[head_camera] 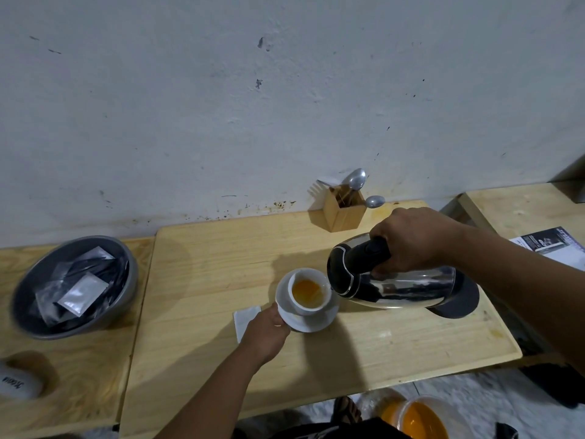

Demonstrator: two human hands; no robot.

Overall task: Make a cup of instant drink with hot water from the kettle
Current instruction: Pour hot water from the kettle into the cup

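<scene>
A white cup (308,307) holding orange liquid stands on a white saucer (319,324) in the middle of the wooden table (380,343). My right hand (411,239) grips the black handle of a steel kettle (405,288), which is tipped on its side with its spout at the cup's right rim. My left hand (269,331) holds the saucer's left edge. A white sachet (245,320) lies flat on the table, partly under my left hand.
A grey bowl (126,280) with several sachets sits on the left table. A wooden holder (343,209) with spoons stands by the wall. A leaflet (550,248) lies at right. An orange-filled tub (414,419) is on the floor. A white object (19,383) is at far left.
</scene>
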